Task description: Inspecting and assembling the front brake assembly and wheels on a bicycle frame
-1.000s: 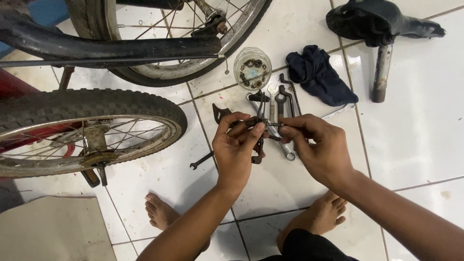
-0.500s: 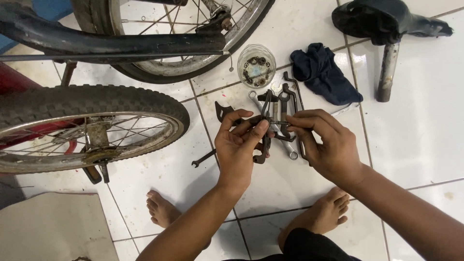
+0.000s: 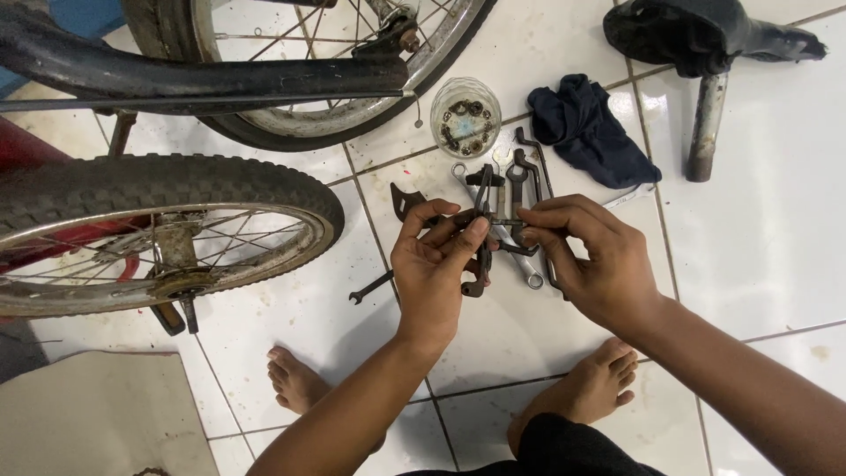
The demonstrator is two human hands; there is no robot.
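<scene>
My left hand (image 3: 434,264) and my right hand (image 3: 592,257) meet above the white tiled floor and pinch the two ends of a thin dark metal rod (image 3: 504,223). The fingers of both hands are closed on it. Under the hands lies a cluster of wrenches and dark metal bike parts (image 3: 511,181). A small clear plastic cup (image 3: 465,116) with several small metal pieces stands just beyond them.
A knobby bicycle wheel (image 3: 159,231) lies to the left, a second wheel (image 3: 352,84) and a dark frame tube (image 3: 203,79) above it. A dark blue rag (image 3: 592,130), a black saddle on a rusty post (image 3: 705,53), a small wrench (image 3: 370,287) and my bare feet (image 3: 295,381) are around.
Both hands stay together on the rod with only small finger shifts. The view has drifted slightly, so the floor items sit a little lower in the frame.
</scene>
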